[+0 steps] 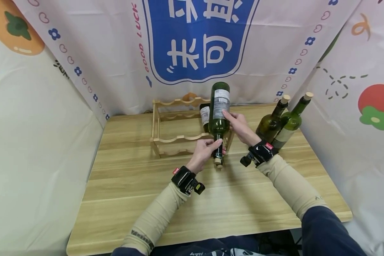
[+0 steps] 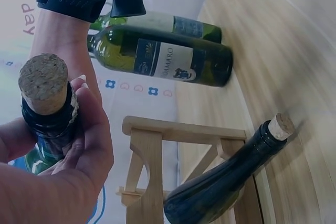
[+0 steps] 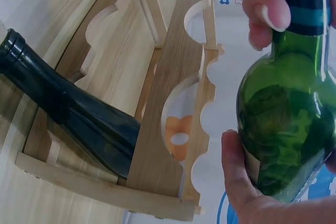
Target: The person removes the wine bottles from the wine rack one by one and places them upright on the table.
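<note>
A green wine bottle (image 1: 219, 122) with a cork is held over the right end of a wooden wine rack (image 1: 171, 140), base away from me and neck towards me. My left hand (image 1: 202, 153) grips its neck just behind the cork (image 2: 44, 81). My right hand (image 1: 240, 126) holds the body, thumb on the label side; the glass (image 3: 289, 103) hides part of those fingers. Below it, a dark corked bottle (image 3: 79, 114) lies in the rack's lower tier at the right end. The held bottle hides part of it from above.
Two corked bottles, one darker (image 1: 268, 126) and one green (image 1: 292, 121), stand upright on the wooden table (image 1: 124, 177) right of the rack, close by my right forearm. A printed cloth (image 1: 115, 53) hangs behind the table, and white cloth covers both sides.
</note>
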{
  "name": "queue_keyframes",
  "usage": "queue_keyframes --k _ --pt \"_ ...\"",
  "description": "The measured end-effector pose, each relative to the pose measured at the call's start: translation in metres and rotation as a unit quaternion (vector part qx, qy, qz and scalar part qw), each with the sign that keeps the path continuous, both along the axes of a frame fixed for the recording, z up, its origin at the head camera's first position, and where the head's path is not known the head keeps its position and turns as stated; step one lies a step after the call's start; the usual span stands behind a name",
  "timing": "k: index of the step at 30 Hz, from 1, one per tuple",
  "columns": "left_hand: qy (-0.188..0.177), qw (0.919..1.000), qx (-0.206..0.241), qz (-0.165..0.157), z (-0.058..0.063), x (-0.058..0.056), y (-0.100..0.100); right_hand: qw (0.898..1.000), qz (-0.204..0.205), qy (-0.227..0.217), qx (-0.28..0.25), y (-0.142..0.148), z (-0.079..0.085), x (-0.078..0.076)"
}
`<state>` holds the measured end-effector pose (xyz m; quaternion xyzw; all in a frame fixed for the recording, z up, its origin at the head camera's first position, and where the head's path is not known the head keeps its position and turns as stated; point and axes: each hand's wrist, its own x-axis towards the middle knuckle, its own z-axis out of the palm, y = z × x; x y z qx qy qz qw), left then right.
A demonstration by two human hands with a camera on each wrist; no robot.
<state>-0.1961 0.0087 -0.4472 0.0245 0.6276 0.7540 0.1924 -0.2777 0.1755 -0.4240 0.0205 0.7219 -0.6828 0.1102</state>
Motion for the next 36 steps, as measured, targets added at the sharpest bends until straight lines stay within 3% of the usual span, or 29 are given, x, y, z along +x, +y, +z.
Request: queue_keyframes --k 10,25,36 --pt "0.012 0.9998 0.008 -0.011 0.0 -0.001 0.01 1.0 -0.009 -0.001 0.016 0.012 0.003 0.001" --pt "-0.013 0.9995 -0.001 -0.029 0.0 -0.003 0.023 1.0 -0.01 -0.004 -0.002 0.031 -0.003 0.005" --pt "-0.019 0.9989 0.025 -0.035 -0.001 -0.004 0.033 0.999 -0.028 -0.017 0.009 0.04 -0.004 0.006"
